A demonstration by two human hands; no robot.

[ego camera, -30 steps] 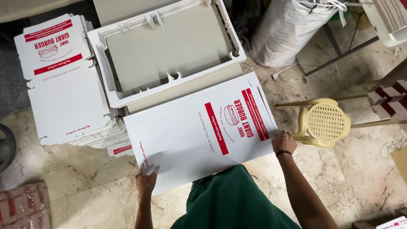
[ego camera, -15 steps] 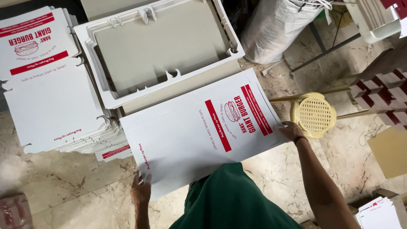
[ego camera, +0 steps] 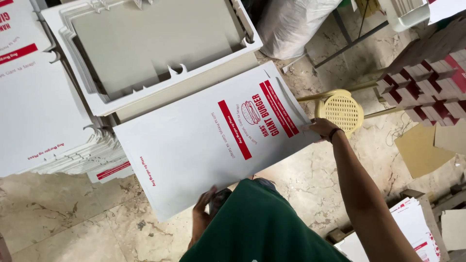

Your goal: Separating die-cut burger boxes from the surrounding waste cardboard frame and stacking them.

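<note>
Marble-patterned floor [ego camera: 63,218] bearing stacks of flat white printed cartons [ego camera: 43,111], a yellow plastic stool [ego camera: 342,109], brown cardboard pieces [ego camera: 422,150] and a white sack [ego camera: 291,24].

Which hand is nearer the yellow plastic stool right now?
Right. The right hand grips the far edge of the flat white carton sheet, just beside the yellow stool. The left hand holds the sheet's near edge, well away from it.

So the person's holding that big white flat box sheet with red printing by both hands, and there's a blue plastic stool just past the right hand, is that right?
Not quite: the stool is pale yellow, not blue, as the head view shows. The rest stands: the left hand and right hand hold the white flat box sheet with red printing.
</note>
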